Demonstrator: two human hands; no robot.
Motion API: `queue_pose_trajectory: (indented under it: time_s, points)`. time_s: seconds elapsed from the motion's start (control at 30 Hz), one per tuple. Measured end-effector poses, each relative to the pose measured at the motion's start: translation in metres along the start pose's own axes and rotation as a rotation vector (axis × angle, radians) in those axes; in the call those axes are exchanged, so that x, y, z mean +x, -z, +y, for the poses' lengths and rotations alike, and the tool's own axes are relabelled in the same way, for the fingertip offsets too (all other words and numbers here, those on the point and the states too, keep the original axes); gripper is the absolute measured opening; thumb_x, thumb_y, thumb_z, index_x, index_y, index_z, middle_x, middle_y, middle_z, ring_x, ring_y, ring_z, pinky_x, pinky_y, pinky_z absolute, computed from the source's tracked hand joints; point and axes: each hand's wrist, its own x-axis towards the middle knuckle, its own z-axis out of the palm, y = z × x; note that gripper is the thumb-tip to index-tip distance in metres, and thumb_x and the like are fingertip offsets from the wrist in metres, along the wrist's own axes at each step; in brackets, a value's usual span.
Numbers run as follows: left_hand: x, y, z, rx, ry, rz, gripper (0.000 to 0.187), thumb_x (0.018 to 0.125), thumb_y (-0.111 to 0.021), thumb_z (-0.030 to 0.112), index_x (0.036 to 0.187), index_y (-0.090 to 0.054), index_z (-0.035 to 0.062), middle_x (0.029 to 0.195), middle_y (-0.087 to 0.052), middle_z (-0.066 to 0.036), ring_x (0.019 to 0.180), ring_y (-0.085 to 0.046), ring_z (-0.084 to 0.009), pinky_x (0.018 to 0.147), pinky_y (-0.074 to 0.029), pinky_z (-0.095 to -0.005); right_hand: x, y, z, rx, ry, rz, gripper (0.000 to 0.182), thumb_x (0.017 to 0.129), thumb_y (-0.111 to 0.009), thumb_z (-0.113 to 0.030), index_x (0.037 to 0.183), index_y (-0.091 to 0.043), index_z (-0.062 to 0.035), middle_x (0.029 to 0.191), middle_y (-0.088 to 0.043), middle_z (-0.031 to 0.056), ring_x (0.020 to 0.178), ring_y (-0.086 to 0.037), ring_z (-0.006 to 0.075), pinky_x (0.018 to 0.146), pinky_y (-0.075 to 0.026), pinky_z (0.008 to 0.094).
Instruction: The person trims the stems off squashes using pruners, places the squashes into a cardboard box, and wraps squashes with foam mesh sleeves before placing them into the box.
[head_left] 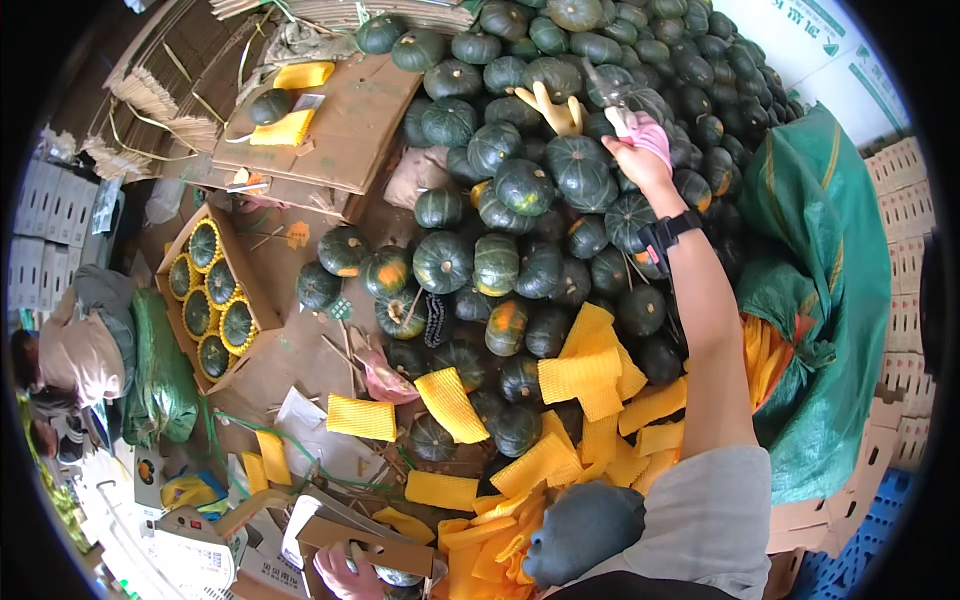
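My right hand [640, 138], partly covered by pink glove material, reaches over the pumpkin pile at the upper middle. Its fingers are closed around a blurred, metallic-looking tool [604, 88] that points up and left. Dark green pumpkins [581, 172] lie just below it, and a pale yellow glove [556, 110] rests on the pile to its left. At the bottom edge my left hand [348, 573], in a pinkish glove, is curled at the side of an open cardboard box [365, 541]. A pumpkin [397, 576] shows partly inside that box.
Yellow foam sleeves [535, 465] are scattered in front. A box of sleeved pumpkins [262, 300] stands left, below flat cardboard [335, 120]. At right is a green sack [825, 300]. Another person [85, 345] is at far left. A dark grey rounded shape [585, 530] is near my shoulder.
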Motion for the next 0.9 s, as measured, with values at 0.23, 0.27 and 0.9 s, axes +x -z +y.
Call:
queue_pose_trajectory:
  time_s: [0.23,0.27,0.9]
  points:
    - [0.066,-0.023,0.128,0.532,-0.103,-0.051,0.026,0.071,-0.067,0.011,0.094,-0.058,0.002,0.099,-0.051,-0.017,0.094,-0.05,-0.0369,0.082,-0.042,-0.0449,0.041,-0.029,-0.064,0.038,-0.188,-0.065,0.033,0.08,-0.064,-0.037,0.079,-0.067,-0.0041,0.072,-0.06,0.0199,0.065,-0.057,0.0357,0.056,-0.042,0.0427]
    - [0.078,-0.03,0.127,0.465,-0.136,-0.052,0.029,0.072,-0.067,0.011,0.098,-0.057,0.0019,0.101,-0.051,-0.017,0.096,-0.05,-0.0367,0.083,-0.042,-0.0447,0.049,-0.064,-0.037,0.151,-0.138,-0.061,0.032,0.079,-0.065,-0.036,0.082,-0.065,-0.0039,0.076,-0.061,0.0195,0.069,-0.058,0.0352,0.058,-0.044,0.0414]
    - [0.193,-0.266,0.174,0.667,-0.198,-0.417,0.081,0.075,-0.055,0.065,0.135,-0.043,0.012,0.146,-0.019,-0.027,0.138,-0.009,-0.0418,0.106,0.0,-0.0651,0.149,-0.075,-0.047,-0.341,0.404,-0.587,0.023,0.074,-0.066,-0.021,0.089,-0.056,-0.0073,0.079,-0.061,0.0161,0.077,-0.061,0.0324,0.065,-0.048,0.0405]
